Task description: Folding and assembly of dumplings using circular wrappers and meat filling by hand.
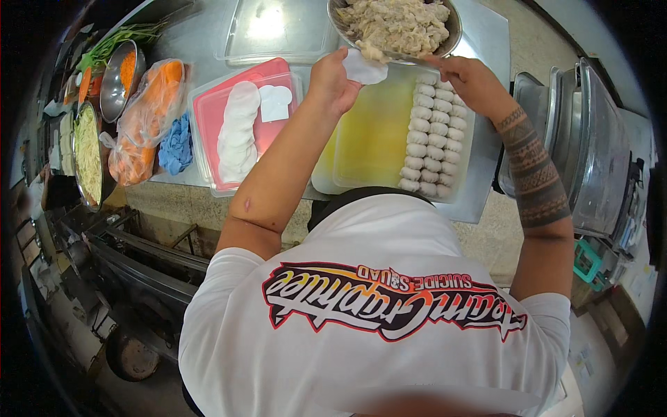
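My left hand (333, 83) holds a round white dumpling wrapper (367, 70) beside the near rim of a metal bowl (457, 31). A pale lump of minced filling (372, 52) lies at the wrapper's far edge. My right hand (471, 83) grips a thin metal utensil (409, 58) whose tip reaches that lump; its exact kind is hard to tell. More filling (398, 23) is heaped in the bowl. Below the hands, rows of formed white dumplings (430, 135) line the right side of a plastic tray (370, 140) with a yellowish bottom.
Overlapping wrappers (239, 130) lie on a red sheet in a clear tray (203, 180). Leftward are a blue cloth (177, 143), bagged carrots (151, 114), a bowl of shredded orange food (127, 70) and a bowl of pale shreds (87, 151). Metal pans (563, 130) stand right. Another person (37, 193) is far left.
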The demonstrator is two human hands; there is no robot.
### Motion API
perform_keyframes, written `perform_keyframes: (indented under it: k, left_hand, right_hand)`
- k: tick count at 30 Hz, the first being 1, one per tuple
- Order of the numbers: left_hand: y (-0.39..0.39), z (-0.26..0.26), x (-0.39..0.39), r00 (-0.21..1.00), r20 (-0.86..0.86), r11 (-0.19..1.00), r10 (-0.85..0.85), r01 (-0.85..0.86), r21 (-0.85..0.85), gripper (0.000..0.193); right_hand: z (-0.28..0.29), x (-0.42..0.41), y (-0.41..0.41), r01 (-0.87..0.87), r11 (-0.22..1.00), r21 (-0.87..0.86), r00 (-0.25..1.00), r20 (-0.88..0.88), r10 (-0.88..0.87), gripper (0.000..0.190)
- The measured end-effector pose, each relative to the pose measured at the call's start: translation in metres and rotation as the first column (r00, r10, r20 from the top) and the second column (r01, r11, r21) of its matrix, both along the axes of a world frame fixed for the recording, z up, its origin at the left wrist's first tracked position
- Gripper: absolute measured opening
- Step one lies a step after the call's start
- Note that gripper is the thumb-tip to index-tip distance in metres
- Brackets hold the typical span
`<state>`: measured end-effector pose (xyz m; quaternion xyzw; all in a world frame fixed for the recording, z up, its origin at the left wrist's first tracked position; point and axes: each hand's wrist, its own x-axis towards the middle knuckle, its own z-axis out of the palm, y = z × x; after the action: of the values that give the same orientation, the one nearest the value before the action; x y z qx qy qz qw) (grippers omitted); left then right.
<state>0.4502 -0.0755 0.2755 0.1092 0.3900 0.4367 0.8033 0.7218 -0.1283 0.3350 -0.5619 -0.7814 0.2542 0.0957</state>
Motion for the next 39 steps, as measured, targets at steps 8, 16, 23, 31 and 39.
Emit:
perform_keyframes:
  k: [8, 16, 23, 31, 39]
  left_hand:
    - [-0.022, 0.024, -0.003, 0.990, 0.131, 0.998, -0.046, 0.050, -0.026, 0.047]
    - [-0.040, 0.065, -0.019, 0.953, 0.258, 0.982, -0.161, 0.128, 0.139, 0.049]
    - [-0.050, 0.085, -0.018, 0.957, 0.249, 0.968, -0.151, 0.092, 0.231, 0.049]
    - [-0.033, 0.091, -0.001, 0.955, 0.238, 0.947, -0.179, 0.102, 0.306, 0.048]
    - [-0.008, 0.081, -0.003, 0.967, -0.040, 0.909, -0.250, 0.249, 0.333, 0.050]
  right_hand:
    - [0.011, -0.037, -0.071, 0.011, 0.984, 0.180, 0.996, 0.090, -0.028, 0.054]
    - [0.059, -0.040, -0.109, 0.198, 0.968, 0.154, 0.976, -0.119, -0.180, 0.048]
    - [0.098, -0.046, -0.131, 0.211, 0.952, 0.223, 0.975, -0.109, -0.191, 0.050]
    - [0.022, -0.010, -0.091, 0.457, 0.880, 0.127, 0.886, 0.016, -0.463, 0.050]
    - [0.065, -0.028, -0.088, 0.204, 0.856, 0.475, 0.968, 0.033, -0.249, 0.050]
